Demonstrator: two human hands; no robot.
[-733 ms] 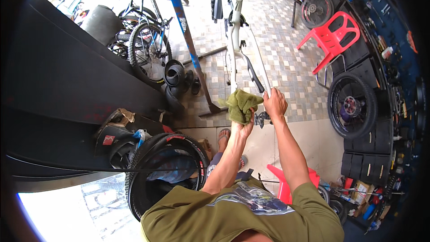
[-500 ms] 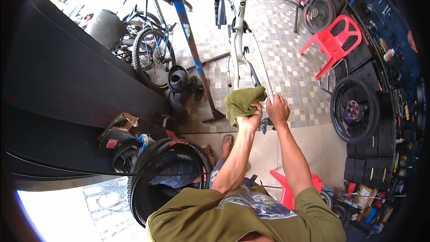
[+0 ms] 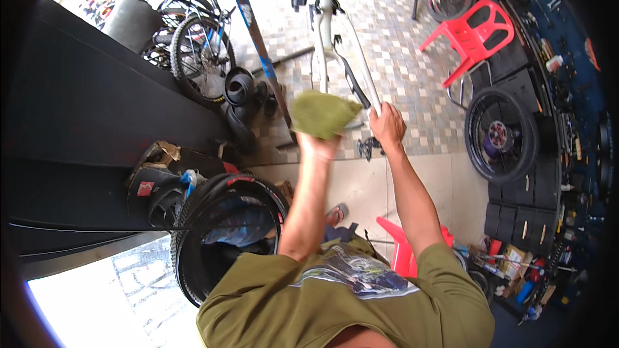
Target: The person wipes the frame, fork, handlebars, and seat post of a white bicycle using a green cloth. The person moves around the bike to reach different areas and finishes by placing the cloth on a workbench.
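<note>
A white bicycle frame [image 3: 360, 58] stretches away in front of me, with its rear end towards me. My right hand [image 3: 388, 125] is closed around the near end of its right-hand stay. In my left hand [image 3: 320, 146] is an olive-green cloth [image 3: 324, 114], blurred by motion and covering most of the fingers. The cloth is at the near end of the left-hand stay; whether it touches the frame I cannot tell. Below my right hand hangs a small dark part, seemingly a derailleur [image 3: 369, 148].
Left of the frame slants a blue stand post [image 3: 248, 19]. Bicycle tyres [image 3: 180, 251] lean beside my left arm. A wheel [image 3: 501, 135] and a red plastic chair [image 3: 474, 35] stand right, before a tool wall [image 3: 561, 13]. Another red chair [image 3: 400, 245] is below my right arm.
My left hand and the cloth have moved left, away from my right hand. The cloth looks flatter and more spread. My right hand keeps its hold on the stay. The view has shifted slightly.
</note>
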